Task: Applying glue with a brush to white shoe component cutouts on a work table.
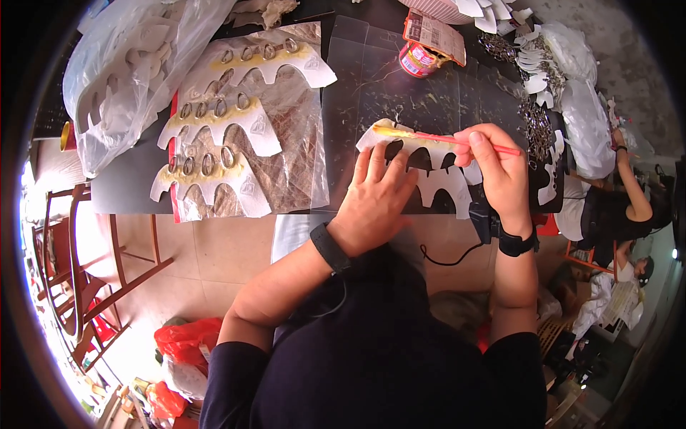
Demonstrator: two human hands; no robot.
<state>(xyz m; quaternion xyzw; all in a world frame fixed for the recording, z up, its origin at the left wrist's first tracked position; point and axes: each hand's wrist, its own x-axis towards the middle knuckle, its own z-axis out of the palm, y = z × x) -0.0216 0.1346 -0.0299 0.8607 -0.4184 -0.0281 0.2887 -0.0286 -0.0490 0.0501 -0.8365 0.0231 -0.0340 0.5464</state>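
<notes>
My left hand [375,189] lies with fingers stretched over a white scalloped cut-out piece [369,137] near the table's front edge. In my right hand [499,168] is a thin red-handled brush [437,138], its tip smeared with yellow paste and touching the piece's upper edge. Another white scalloped piece [444,187] lies nearer me, partly covered. To the left, three similar pieces [261,136] rest on a clear plastic sheet [296,157]. Each bears a row of oval metal rings [221,107] amid yellowish smears.
A red cup [420,60] with a printed packet [436,34] on top stands at the back. Translucent bags [93,86] fill the far left. Dark metal parts [536,127] and white pieces [532,64] are heaped right. Beyond, another person [639,182] works; a wooden chair [75,264] stands left.
</notes>
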